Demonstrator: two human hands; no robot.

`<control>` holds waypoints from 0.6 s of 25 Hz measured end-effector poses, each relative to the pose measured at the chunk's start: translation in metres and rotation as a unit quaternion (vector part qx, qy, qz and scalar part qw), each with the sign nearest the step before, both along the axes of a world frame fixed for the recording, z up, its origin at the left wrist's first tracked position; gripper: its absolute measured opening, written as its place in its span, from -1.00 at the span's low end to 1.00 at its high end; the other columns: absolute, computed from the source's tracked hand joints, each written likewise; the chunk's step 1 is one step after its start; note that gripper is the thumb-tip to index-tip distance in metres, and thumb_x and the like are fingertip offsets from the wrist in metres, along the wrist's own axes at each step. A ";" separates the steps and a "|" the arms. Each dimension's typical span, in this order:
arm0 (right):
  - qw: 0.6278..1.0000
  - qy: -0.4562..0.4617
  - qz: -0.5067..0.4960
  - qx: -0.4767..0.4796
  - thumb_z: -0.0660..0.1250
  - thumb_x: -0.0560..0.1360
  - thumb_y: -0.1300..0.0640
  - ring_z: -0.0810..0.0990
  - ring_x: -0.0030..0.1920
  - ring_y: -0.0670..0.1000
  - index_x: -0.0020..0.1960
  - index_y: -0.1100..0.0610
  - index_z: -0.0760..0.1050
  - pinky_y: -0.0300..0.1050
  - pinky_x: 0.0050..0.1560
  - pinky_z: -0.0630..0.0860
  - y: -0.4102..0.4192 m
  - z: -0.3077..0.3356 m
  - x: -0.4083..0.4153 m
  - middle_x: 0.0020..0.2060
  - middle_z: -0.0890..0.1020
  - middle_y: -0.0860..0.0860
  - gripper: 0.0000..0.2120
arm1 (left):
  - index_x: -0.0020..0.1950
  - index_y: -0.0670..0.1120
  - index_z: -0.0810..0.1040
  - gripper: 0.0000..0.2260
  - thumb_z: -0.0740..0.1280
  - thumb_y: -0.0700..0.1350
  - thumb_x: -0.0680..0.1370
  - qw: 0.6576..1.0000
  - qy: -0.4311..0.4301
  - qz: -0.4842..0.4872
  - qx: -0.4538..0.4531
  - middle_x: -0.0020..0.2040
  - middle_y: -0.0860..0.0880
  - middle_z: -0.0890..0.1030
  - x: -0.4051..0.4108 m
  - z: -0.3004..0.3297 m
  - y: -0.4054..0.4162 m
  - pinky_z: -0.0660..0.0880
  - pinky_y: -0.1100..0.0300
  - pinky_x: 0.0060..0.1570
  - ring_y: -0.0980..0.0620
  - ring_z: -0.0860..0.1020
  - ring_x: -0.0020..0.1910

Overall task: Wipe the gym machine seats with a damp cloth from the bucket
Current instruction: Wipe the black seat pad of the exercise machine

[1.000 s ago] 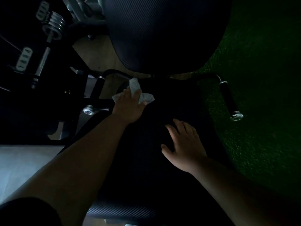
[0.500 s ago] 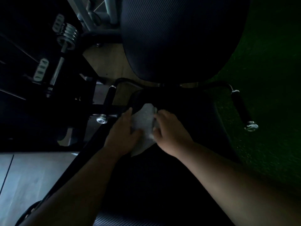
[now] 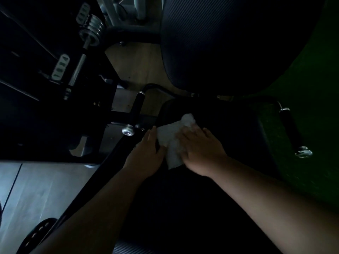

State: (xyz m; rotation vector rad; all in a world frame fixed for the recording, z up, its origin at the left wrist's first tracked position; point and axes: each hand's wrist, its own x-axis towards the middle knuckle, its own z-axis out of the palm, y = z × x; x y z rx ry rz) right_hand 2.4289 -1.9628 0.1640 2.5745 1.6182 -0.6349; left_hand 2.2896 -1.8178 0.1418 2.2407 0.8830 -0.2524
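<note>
- The cloth (image 3: 172, 142) is lying on the far left corner of the dark seat (image 3: 220, 125), stretched lengthwise away from the person, its bunched end farthest out.
- The right hand (image 3: 202, 153) is pressing down on the cloth's right half with fingers laid nearly straight, not curled round it.
- The left hand (image 3: 146, 158) is touching the cloth's left edge at the seat's side; whether its grip is pinching the fabric I cannot tell in this dim light.
- Unwiped seat is lying to the right, so the right hand looks better placed to sweep.
- No bucket is showing.
</note>
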 end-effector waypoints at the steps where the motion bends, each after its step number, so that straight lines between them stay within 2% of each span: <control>1: 0.999 -0.029 -0.028 -0.017 0.02 0.59 -0.13 -0.01 0.57 0.12 0.56 -0.05 0.09 0.18 0.49 0.00 -0.004 -0.005 0.015 0.58 0.14 0.00 -0.44 | 0.62 0.04 -0.04 -0.32 0.14 0.24 0.60 0.999 0.023 -0.025 0.028 0.62 -0.08 0.06 0.004 0.001 -0.003 0.22 -0.11 0.45 -0.14 0.18 0.54; 3: 0.991 -0.068 -0.096 -0.066 0.00 0.60 -0.15 -0.08 0.57 0.19 0.58 -0.07 0.02 0.22 0.50 -0.09 -0.010 -0.013 0.043 0.60 0.05 0.06 -0.42 | 0.61 0.10 -0.07 -0.31 0.09 0.31 0.58 0.993 0.067 -0.058 0.076 0.62 -0.13 -0.02 0.012 0.001 -0.006 0.26 -0.25 0.40 -0.21 0.15 0.54; 6: 0.988 -0.032 -0.139 -0.062 0.00 0.60 -0.17 -0.16 0.57 0.26 0.58 -0.11 0.02 0.24 0.53 -0.08 -0.001 -0.026 0.056 0.60 -0.02 0.11 -0.43 | 0.60 0.15 -0.11 -0.30 0.06 0.37 0.56 0.992 0.082 -0.063 0.072 0.62 -0.15 -0.05 0.019 -0.001 -0.006 0.27 -0.26 0.38 -0.25 0.14 0.53; 11: 0.998 0.054 0.017 0.005 -0.10 0.53 -0.25 -0.12 0.56 0.24 0.58 -0.14 0.06 0.18 0.53 -0.01 0.025 -0.036 0.048 0.59 0.08 0.06 -0.37 | 0.59 0.18 -0.12 -0.28 0.04 0.42 0.53 0.993 0.075 -0.063 0.071 0.62 -0.12 -0.03 0.016 -0.006 -0.003 0.30 -0.21 0.37 -0.24 0.16 0.52; 12: 0.998 0.058 0.012 0.015 -0.09 0.51 -0.29 -0.08 0.56 0.22 0.57 -0.17 0.07 0.16 0.52 0.04 0.020 -0.037 0.058 0.59 0.10 0.03 -0.36 | 0.58 0.18 -0.13 -0.27 0.04 0.43 0.52 0.992 0.077 -0.065 0.074 0.62 -0.11 -0.03 0.016 -0.007 -0.003 0.31 -0.22 0.36 -0.23 0.17 0.51; 14: 0.997 0.006 -0.069 0.014 -0.07 0.46 -0.33 0.01 0.54 0.21 0.55 -0.21 0.04 0.18 0.49 0.14 0.014 -0.043 0.088 0.56 0.12 0.00 -0.32 | 0.58 0.18 -0.14 -0.25 0.03 0.45 0.50 0.991 0.077 -0.065 0.090 0.61 -0.11 -0.01 0.016 -0.007 -0.005 0.33 -0.22 0.33 -0.24 0.21 0.50; 15: 0.995 -0.020 -0.101 -0.018 -0.09 0.46 -0.31 -0.01 0.55 0.22 0.57 -0.18 -0.01 0.21 0.50 0.10 0.017 -0.046 0.097 0.57 0.09 0.01 -0.31 | 0.57 0.18 -0.14 -0.24 0.03 0.45 0.49 0.990 0.074 -0.063 0.097 0.61 -0.11 0.00 0.016 -0.007 -0.006 0.34 -0.21 0.32 -0.23 0.23 0.49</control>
